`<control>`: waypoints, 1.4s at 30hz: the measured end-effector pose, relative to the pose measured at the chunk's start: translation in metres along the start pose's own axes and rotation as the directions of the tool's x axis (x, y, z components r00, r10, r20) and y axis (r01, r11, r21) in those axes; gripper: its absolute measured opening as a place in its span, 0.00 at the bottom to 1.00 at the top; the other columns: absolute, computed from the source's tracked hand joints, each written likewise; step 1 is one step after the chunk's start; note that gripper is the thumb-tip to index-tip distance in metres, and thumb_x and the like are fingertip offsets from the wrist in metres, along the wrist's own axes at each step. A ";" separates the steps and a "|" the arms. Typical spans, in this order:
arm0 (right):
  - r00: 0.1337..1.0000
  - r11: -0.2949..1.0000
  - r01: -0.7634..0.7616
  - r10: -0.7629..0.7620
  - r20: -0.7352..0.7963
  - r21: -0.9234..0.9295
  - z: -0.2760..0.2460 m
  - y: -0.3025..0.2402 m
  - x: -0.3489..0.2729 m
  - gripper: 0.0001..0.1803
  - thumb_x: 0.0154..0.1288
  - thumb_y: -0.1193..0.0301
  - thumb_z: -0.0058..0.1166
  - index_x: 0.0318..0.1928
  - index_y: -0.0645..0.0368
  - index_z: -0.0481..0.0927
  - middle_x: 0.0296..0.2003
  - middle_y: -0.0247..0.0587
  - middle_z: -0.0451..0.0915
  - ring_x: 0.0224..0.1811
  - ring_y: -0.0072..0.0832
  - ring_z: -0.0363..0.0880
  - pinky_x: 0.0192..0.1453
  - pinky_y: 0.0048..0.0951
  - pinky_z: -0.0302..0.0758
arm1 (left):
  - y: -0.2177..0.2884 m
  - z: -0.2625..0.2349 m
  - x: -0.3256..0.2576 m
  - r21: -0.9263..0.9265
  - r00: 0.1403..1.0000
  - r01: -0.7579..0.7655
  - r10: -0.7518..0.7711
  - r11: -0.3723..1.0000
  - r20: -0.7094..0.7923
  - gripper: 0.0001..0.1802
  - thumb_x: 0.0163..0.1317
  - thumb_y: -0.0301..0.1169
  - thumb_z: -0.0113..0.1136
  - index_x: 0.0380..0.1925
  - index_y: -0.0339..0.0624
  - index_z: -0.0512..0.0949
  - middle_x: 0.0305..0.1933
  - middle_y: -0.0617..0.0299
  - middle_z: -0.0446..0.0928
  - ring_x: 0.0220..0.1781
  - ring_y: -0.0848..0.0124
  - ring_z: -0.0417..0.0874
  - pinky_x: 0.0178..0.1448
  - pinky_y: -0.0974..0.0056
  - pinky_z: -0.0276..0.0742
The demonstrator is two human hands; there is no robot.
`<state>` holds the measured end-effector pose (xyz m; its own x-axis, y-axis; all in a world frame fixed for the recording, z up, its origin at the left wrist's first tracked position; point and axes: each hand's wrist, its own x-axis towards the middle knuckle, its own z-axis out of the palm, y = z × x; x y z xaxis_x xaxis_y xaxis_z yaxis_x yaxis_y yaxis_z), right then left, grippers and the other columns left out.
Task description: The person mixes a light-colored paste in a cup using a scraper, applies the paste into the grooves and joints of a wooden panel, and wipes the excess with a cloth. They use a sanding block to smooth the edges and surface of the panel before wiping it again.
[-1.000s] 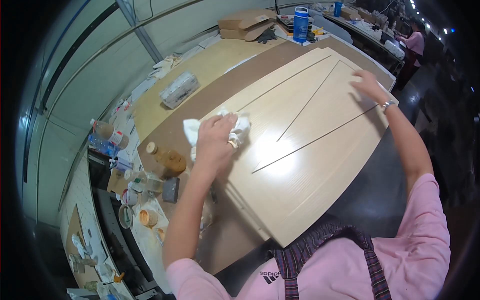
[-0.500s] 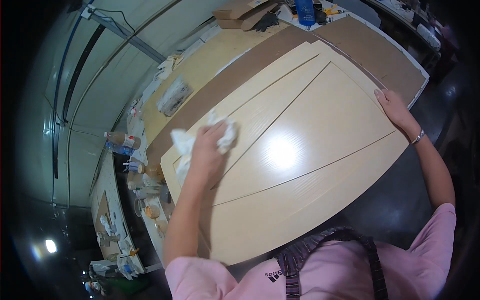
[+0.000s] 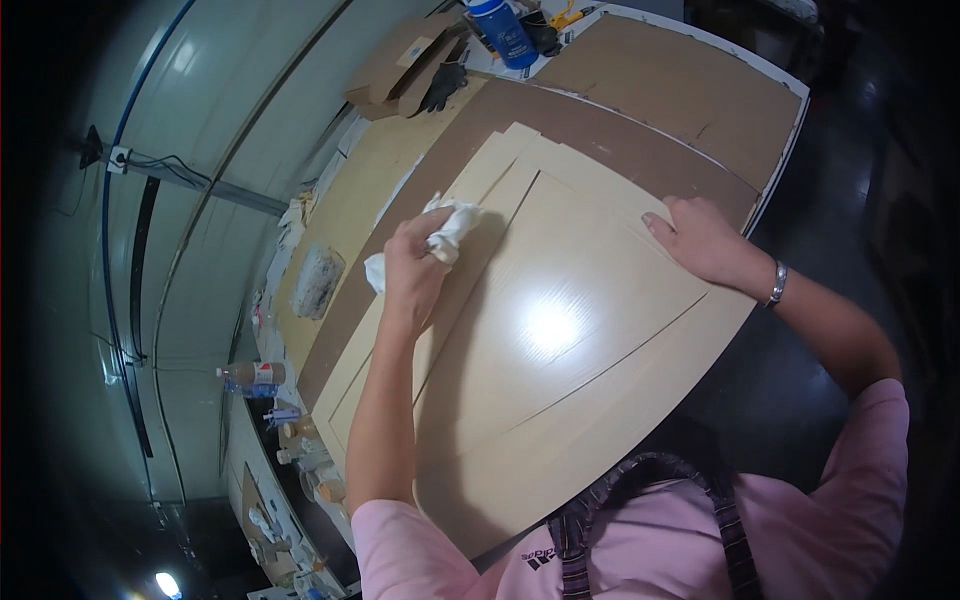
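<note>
A pale wooden panel with thin grooves, shaped like a cabinet door, lies tilted across the bench below me. My left hand is closed around a crumpled white cloth over the panel's far left part; whether the cloth touches the surface I cannot tell. At the panel's right edge, my right hand grips the rim, thumb on top and the other fingers partly hidden by the edge. A bright light reflects off the glossy middle of the panel.
A brown board lies under the panel. Beyond stand a blue bottle, a dark glove and a cardboard box. A wrapped bundle rests at left, near plastic bottles and small jars.
My left hand has moved the cloth farther along the panel, away from me. The view has turned and shifted, so the panel sits differently in it. My right hand stays on the edge.
</note>
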<state>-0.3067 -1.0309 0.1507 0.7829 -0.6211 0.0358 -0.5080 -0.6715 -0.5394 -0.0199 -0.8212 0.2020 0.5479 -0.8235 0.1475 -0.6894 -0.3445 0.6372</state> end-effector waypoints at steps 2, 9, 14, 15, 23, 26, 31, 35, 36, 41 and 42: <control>0.996 0.997 -0.071 0.069 0.052 0.033 -0.007 -0.003 -0.003 0.27 0.75 0.56 0.47 0.35 0.74 0.80 0.30 0.65 0.82 0.36 0.59 0.83 0.48 0.51 0.79 | 0.010 0.007 0.019 -0.050 0.997 -0.052 0.055 0.997 0.057 0.24 0.61 0.17 0.56 0.59 0.36 0.79 0.58 0.55 0.82 0.62 0.66 0.79 0.65 0.68 0.72; 0.991 0.995 -0.089 0.085 0.107 0.033 0.001 -0.025 -0.005 0.27 0.74 0.55 0.48 0.35 0.73 0.81 0.29 0.63 0.83 0.36 0.56 0.84 0.48 0.51 0.79 | -0.008 0.066 0.058 0.341 0.950 -0.312 0.299 0.887 0.092 0.35 0.54 0.23 0.55 0.66 0.32 0.69 0.72 0.46 0.68 0.74 0.49 0.65 0.77 0.56 0.62; 0.994 0.994 -0.103 0.102 0.046 0.041 -0.006 -0.010 -0.009 0.26 0.74 0.56 0.48 0.34 0.72 0.81 0.28 0.62 0.83 0.35 0.55 0.84 0.47 0.51 0.79 | -0.038 0.029 -0.009 0.424 0.961 -0.275 0.240 0.863 0.134 0.34 0.55 0.24 0.56 0.66 0.34 0.70 0.73 0.48 0.68 0.75 0.51 0.66 0.78 0.53 0.61; 0.993 0.993 -0.107 0.105 0.046 0.049 -0.004 -0.012 -0.010 0.26 0.74 0.56 0.48 0.34 0.72 0.81 0.28 0.62 0.83 0.35 0.55 0.84 0.47 0.51 0.79 | -0.039 0.024 -0.015 0.460 0.972 -0.237 0.206 0.856 0.116 0.34 0.55 0.24 0.55 0.66 0.34 0.71 0.73 0.49 0.68 0.76 0.51 0.65 0.78 0.52 0.60; 0.997 0.997 -0.072 0.072 0.022 0.003 0.005 -0.020 -0.006 0.26 0.74 0.56 0.48 0.35 0.72 0.81 0.27 0.62 0.83 0.33 0.56 0.84 0.45 0.51 0.79 | -0.027 0.025 0.016 0.478 0.949 -0.313 0.255 0.821 0.184 0.34 0.56 0.28 0.55 0.67 0.36 0.70 0.73 0.52 0.68 0.76 0.55 0.66 0.77 0.44 0.58; 0.991 0.991 -0.133 0.132 0.036 0.035 -0.008 -0.015 -0.010 0.26 0.74 0.55 0.48 0.36 0.72 0.81 0.27 0.62 0.83 0.33 0.56 0.84 0.45 0.51 0.79 | -0.035 0.013 -0.007 0.498 0.969 -0.234 0.159 0.835 0.189 0.33 0.56 0.28 0.56 0.66 0.37 0.72 0.72 0.53 0.70 0.75 0.56 0.67 0.77 0.41 0.58; 0.995 0.996 -0.090 0.090 0.049 0.001 0.004 -0.029 -0.006 0.27 0.73 0.55 0.48 0.37 0.73 0.81 0.27 0.62 0.83 0.33 0.56 0.84 0.45 0.51 0.80 | -0.017 0.057 0.053 0.378 0.943 -0.333 0.307 0.864 0.129 0.34 0.55 0.26 0.53 0.66 0.33 0.70 0.72 0.49 0.69 0.76 0.53 0.64 0.77 0.43 0.58; 0.991 0.996 -0.094 0.093 0.101 0.005 0.005 -0.035 -0.003 0.27 0.75 0.55 0.48 0.39 0.74 0.79 0.29 0.66 0.82 0.36 0.58 0.83 0.47 0.51 0.79 | -0.020 0.065 0.076 0.240 0.961 -0.277 0.263 0.930 0.090 0.30 0.59 0.28 0.52 0.65 0.37 0.72 0.70 0.49 0.71 0.73 0.50 0.68 0.77 0.52 0.61; 0.989 0.993 -0.119 0.119 0.086 -0.004 0.000 -0.027 -0.004 0.27 0.75 0.55 0.48 0.39 0.74 0.79 0.29 0.66 0.82 0.36 0.58 0.83 0.47 0.51 0.79 | 0.000 0.066 0.068 0.069 0.978 -0.183 0.174 0.981 0.116 0.29 0.61 0.29 0.52 0.65 0.40 0.73 0.70 0.50 0.71 0.71 0.48 0.70 0.77 0.54 0.61; 0.994 0.993 -0.113 0.112 -0.017 -0.020 0.004 -0.015 -0.008 0.27 0.74 0.54 0.47 0.35 0.71 0.82 0.29 0.62 0.83 0.35 0.55 0.84 0.48 0.51 0.79 | 0.039 0.106 0.011 0.056 0.833 -0.535 0.515 0.843 0.204 0.28 0.64 0.31 0.58 0.66 0.45 0.74 0.70 0.54 0.73 0.73 0.48 0.69 0.79 0.50 0.58; 0.993 0.993 -0.118 0.117 -0.012 -0.025 0.004 -0.014 -0.009 0.27 0.74 0.54 0.47 0.35 0.71 0.82 0.29 0.62 0.83 0.35 0.55 0.84 0.48 0.51 0.79 | 0.067 0.111 0.002 0.282 0.794 -0.606 0.550 0.743 0.257 0.28 0.63 0.33 0.61 0.65 0.47 0.75 0.72 0.56 0.71 0.75 0.49 0.67 0.80 0.43 0.51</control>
<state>-0.3049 -1.0141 0.1548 0.7135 -0.7005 -0.0177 -0.6053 -0.6034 -0.5191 -0.1176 -0.8956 0.1611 -0.0659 -0.9595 0.2739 -0.9785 0.1159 0.1707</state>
